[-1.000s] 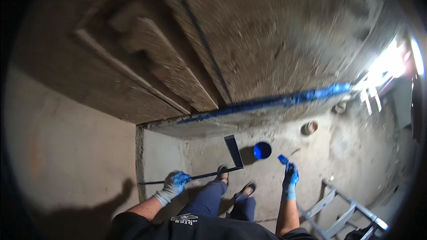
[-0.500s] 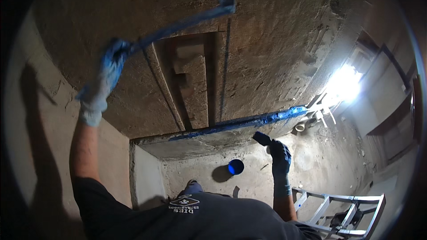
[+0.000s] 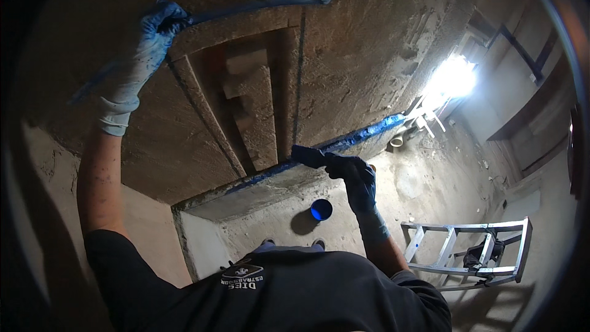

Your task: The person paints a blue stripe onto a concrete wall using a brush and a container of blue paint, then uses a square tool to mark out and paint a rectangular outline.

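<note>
My left hand [image 3: 161,23], in a white glove smeared with blue, is raised at the upper left against the rough wall. Its fingers are closed on one end of a long blue strip [image 3: 258,5]. From there the strip runs rightward, then bends upward out of view. My right hand [image 3: 356,181], in a dark blue-stained glove, grips a wide brush [image 3: 307,156] coated in blue. The brush head is at the blue-painted band [image 3: 362,135] along the wall's lower edge; whether it touches cannot be told.
A blue bucket [image 3: 321,209] stands on the floor below my right hand. An aluminium ladder [image 3: 448,247] is at the lower right. A bright work lamp [image 3: 453,78] shines at the right, near a pipe end [image 3: 396,141]. A recess [image 3: 246,104] is cut into the wall.
My left hand has moved up, and the strip's bend now leans to the right. My right hand has carried the brush up and left to the painted band.
</note>
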